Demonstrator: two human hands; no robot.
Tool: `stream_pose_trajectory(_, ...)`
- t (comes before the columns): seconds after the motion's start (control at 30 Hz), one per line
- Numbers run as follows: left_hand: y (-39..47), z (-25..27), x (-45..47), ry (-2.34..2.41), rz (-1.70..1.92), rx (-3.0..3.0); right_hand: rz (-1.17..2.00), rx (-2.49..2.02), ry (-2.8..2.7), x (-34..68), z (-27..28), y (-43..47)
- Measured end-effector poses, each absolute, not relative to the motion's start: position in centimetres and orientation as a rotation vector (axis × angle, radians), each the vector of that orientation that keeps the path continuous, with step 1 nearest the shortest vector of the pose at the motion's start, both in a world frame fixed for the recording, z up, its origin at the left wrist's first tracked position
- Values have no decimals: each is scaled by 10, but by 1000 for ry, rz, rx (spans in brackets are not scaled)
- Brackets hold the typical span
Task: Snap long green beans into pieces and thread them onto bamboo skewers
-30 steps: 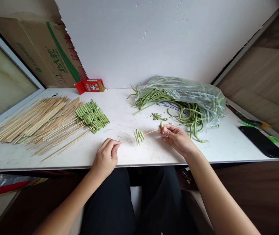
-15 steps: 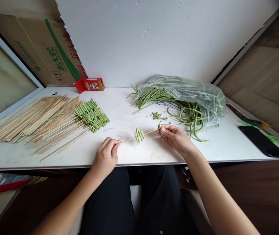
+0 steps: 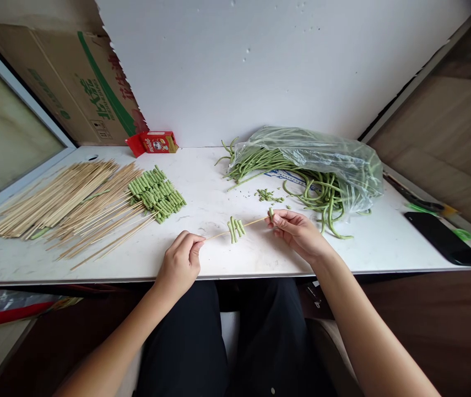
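My left hand (image 3: pixel 180 258) pinches one end of a thin wooden skewer (image 3: pixel 217 236) above the front of the table. Several short pieces of green bean (image 3: pixel 236 229) are threaded on the middle of the skewer, crosswise to it. My right hand (image 3: pixel 295 231) grips another short bean piece (image 3: pixel 271 215) between thumb and fingers, at the skewer's far end. Whether the tip has gone through that piece I cannot tell. Left of my hands lies a block of skewered bean pieces (image 3: pixel 156 193), beside a spread of bare skewers (image 3: pixel 53 198).
A clear plastic bag (image 3: pixel 321 149) of long green beans (image 3: pixel 260 160) lies at the back right, with bean scraps (image 3: pixel 268 195) in front. A black phone (image 3: pixel 444 238) and a knife (image 3: pixel 412 193) are at right. A red box (image 3: pixel 158 142) stands against the back wall near a cardboard carton (image 3: pixel 74 88).
The whole view has shifted very slightly. Both hands, the skewer and the bean pieces hold nearly the same positions.
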State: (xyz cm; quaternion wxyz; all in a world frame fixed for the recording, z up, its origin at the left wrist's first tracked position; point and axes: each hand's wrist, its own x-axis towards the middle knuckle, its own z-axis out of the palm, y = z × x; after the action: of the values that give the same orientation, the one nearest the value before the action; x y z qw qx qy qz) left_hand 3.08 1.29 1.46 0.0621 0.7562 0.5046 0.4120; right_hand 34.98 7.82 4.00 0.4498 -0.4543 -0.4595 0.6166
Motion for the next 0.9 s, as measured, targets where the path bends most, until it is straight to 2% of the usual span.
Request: stream_pose_trajectory(0.9, 12, 15, 31, 1538, 1239, 2269, 1522, -1123, -1110, 348, 40, 79)
